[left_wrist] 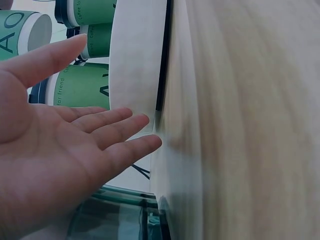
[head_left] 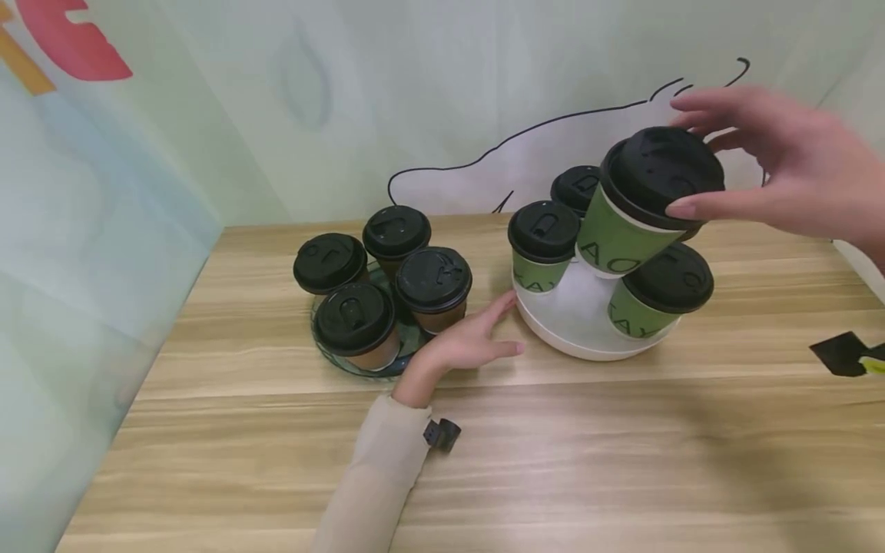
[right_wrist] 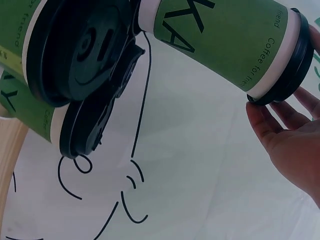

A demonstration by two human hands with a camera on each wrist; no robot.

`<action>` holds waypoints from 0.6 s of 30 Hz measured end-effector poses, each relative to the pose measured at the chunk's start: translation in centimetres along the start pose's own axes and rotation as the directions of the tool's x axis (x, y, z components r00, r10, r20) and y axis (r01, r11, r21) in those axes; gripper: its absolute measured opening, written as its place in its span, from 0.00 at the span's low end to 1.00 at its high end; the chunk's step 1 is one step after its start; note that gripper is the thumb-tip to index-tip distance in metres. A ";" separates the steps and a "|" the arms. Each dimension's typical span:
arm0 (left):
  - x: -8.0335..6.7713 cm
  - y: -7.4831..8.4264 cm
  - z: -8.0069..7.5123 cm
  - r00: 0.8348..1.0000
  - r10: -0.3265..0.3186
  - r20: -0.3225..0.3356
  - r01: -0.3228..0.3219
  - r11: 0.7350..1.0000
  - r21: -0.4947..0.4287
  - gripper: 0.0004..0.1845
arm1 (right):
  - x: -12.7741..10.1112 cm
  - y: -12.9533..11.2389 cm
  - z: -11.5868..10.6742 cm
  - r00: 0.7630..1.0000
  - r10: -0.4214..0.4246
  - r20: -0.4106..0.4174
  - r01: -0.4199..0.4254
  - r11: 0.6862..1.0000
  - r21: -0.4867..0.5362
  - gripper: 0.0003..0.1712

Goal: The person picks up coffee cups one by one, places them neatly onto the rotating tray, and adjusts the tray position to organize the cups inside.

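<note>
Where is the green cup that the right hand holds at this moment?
In the head view, the lifted green cup hangs tilted above the white tray, right of centre, between the three other green cups.

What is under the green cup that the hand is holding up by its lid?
Under the lifted green cup lies the white tray, with three more green lidded cups standing on it. The tray's bare middle shows below; the spot directly beneath the cup's base is hidden.

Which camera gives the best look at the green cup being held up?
The head view: the lifted cup shows whole, gripped by its lid in the right hand. The right wrist view shows its side close up; the left wrist view only its base.
</note>
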State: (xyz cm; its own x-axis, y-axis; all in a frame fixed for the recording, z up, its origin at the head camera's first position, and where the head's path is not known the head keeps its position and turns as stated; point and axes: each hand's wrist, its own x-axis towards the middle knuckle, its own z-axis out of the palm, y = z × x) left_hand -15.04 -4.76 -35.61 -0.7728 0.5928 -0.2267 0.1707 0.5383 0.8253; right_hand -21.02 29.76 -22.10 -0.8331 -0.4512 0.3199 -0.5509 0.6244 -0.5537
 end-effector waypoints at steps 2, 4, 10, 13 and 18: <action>0.0 0.1 0.0 1.000 0.008 0.000 -0.008 1.000 0.001 0.40 | 0.2 0.5 0.2 1.000 -0.014 0.011 0.014 1.000 0.001 0.59; 0.0 0.2 0.0 1.000 0.014 0.002 -0.014 1.000 0.004 0.40 | 0.2 -0.6 0.6 0.998 -0.055 0.007 0.055 0.998 -0.018 0.59; 0.1 0.2 0.0 1.000 0.010 0.002 -0.010 1.000 0.019 0.41 | -0.9 -8.0 2.1 0.993 -0.111 -0.035 0.109 0.992 -0.065 0.53; 0.3 0.2 0.0 1.000 0.012 0.002 -0.012 1.000 0.019 0.41 | -1.1 -9.1 2.5 0.994 -0.108 -0.025 0.107 0.993 -0.054 0.51; 0.4 0.1 0.1 1.000 0.021 0.003 -0.021 1.000 0.018 0.41 | -1.4 -8.3 3.0 0.998 -0.064 0.000 0.064 0.997 -0.045 0.51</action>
State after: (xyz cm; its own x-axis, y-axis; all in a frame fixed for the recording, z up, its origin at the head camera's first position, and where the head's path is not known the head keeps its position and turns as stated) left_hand -15.26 -4.35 -35.65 -0.7673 0.6056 -0.2111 0.1980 0.5367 0.8202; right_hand -15.13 23.27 -20.21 -0.7959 -0.4905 0.3549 -0.6050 0.6222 -0.4969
